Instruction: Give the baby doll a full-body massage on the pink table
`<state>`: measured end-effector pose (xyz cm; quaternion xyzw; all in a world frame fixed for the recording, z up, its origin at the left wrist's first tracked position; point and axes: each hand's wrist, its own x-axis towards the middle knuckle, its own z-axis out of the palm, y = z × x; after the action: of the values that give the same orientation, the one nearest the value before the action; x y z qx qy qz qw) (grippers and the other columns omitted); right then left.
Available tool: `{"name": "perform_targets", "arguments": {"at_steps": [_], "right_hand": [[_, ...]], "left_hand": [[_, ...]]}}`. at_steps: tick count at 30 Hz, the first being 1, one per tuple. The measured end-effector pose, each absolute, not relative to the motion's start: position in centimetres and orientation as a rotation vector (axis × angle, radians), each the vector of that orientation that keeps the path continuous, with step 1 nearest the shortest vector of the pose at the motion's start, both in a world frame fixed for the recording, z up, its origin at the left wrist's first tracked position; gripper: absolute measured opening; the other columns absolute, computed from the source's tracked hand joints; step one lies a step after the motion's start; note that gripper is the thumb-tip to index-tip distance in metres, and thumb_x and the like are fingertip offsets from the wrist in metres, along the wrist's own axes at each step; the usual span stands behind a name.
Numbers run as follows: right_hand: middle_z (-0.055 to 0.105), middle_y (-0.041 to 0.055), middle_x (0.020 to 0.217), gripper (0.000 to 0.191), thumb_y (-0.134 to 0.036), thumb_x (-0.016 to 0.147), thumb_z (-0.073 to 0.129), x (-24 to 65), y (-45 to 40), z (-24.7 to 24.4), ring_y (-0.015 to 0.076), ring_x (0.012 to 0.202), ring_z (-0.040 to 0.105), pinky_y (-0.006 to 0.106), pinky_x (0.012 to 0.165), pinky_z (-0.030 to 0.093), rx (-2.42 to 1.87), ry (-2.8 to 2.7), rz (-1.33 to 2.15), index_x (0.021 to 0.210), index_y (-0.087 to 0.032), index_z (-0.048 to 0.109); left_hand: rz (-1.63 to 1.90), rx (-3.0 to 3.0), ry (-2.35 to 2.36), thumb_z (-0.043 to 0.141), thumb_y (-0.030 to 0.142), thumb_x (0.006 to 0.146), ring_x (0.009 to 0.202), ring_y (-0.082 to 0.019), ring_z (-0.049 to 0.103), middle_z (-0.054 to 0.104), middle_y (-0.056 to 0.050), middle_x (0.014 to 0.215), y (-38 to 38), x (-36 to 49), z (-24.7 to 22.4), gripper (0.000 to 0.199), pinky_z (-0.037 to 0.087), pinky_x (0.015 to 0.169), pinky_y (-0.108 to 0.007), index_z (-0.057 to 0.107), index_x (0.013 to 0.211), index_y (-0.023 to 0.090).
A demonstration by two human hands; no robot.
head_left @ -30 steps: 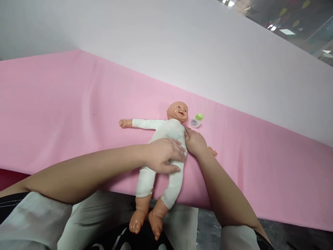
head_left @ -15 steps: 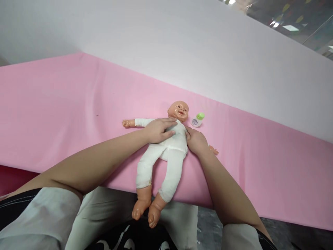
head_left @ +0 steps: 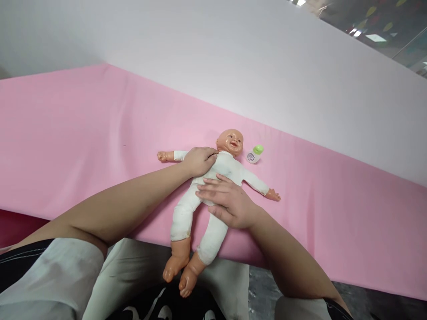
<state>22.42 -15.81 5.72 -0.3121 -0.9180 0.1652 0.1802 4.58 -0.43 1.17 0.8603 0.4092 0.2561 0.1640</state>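
Head view: a doll with a soft white cloth body and glossy, rounded head lies face-up on the pink-covered table, feet overhanging. The left hand curves over one shoulder, whether gripping cannot be told; the right hand, fingers loosely spread, rests across the lower belly.

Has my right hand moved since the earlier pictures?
Yes; against the bottle, your right hand has shifted leftward and nearer you, over the doll's lower torso.
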Motion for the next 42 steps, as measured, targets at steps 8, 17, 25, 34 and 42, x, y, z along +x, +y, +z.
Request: {"name": "perform_targets", "arguments": {"at_steps": [8, 17, 25, 34, 42], "right_hand": [[0.048, 0.0069, 0.168, 0.076, -0.069, 0.096, 0.064, 22.9, -14.5, 4.8, 0.0344, 0.164, 0.029, 0.065, 0.134, 0.001, -1.055, -2.68, 0.432, 0.16, -0.031, 0.05], [0.032, 0.0077, 0.176, 0.071, -0.065, 0.106, 0.047, 25.3, -11.9, 3.9, 0.0321, 0.167, 0.019, 0.066, 0.134, 0.001, -1.345, -2.545, 0.39, 0.167, -0.029, 0.037], [0.045, 0.0069, 0.17, 0.061, -0.049, 0.111, 0.036, 28.4, -10.5, 3.1, 0.0291, 0.156, 0.045, 0.05, 0.126, 0.04, -1.752, -2.16, 0.328, 0.166, -0.024, 0.04], [0.074, 0.0037, 0.137, 0.058, -0.02, 0.097, 0.043, 27.7, -10.3, 3.9, 0.0286, 0.119, 0.071, 0.04, 0.097, 0.056, -2.02, -2.022, 0.279, 0.151, -0.033, 0.06], [0.08, 0.0083, 0.114, 0.054, -0.021, 0.096, 0.042, 28.0, -10.1, 3.5, 0.0281, 0.099, 0.073, 0.036, 0.084, 0.053, -2.09, -2.049, 0.237, 0.145, -0.027, 0.064]], "left_hand": [[0.666, 2.518, 1.158, 0.033, 0.039, 0.108, 0.127, -0.027, 0.07, 0.073, -0.008, 0.14, -0.1, 4.7, 0.5, 0.051, 0.051, 0.112, -0.043, 0.069, 0.14, 0.021], [0.684, 2.516, 1.139, 0.034, 0.04, 0.108, 0.127, -0.026, 0.069, 0.073, -0.006, 0.141, 0.1, 4.5, 0.3, 0.05, 0.051, 0.113, -0.043, 0.068, 0.14, 0.022], [0.714, 2.527, 1.128, 0.036, 0.036, 0.105, 0.125, -0.028, 0.07, 0.074, -0.01, 0.136, -0.4, 4.7, 1.1, 0.048, 0.053, 0.11, -0.046, 0.07, 0.134, 0.018], [0.851, 2.618, 0.216, 0.053, 0.029, 0.096, 0.103, -0.025, 0.076, 0.082, -0.007, 0.107, -5.7, 4.8, 3.5, 0.029, 0.058, 0.102, -0.043, 0.078, 0.111, 0.027], [0.419, 2.664, 0.083, 0.059, 0.042, 0.1, 0.156, -0.033, 0.045, 0.063, -0.009, 0.154, -8.0, 5.5, 3.9, 0.047, 0.02, 0.134, -0.059, 0.066, 0.145, 0.028]]}}
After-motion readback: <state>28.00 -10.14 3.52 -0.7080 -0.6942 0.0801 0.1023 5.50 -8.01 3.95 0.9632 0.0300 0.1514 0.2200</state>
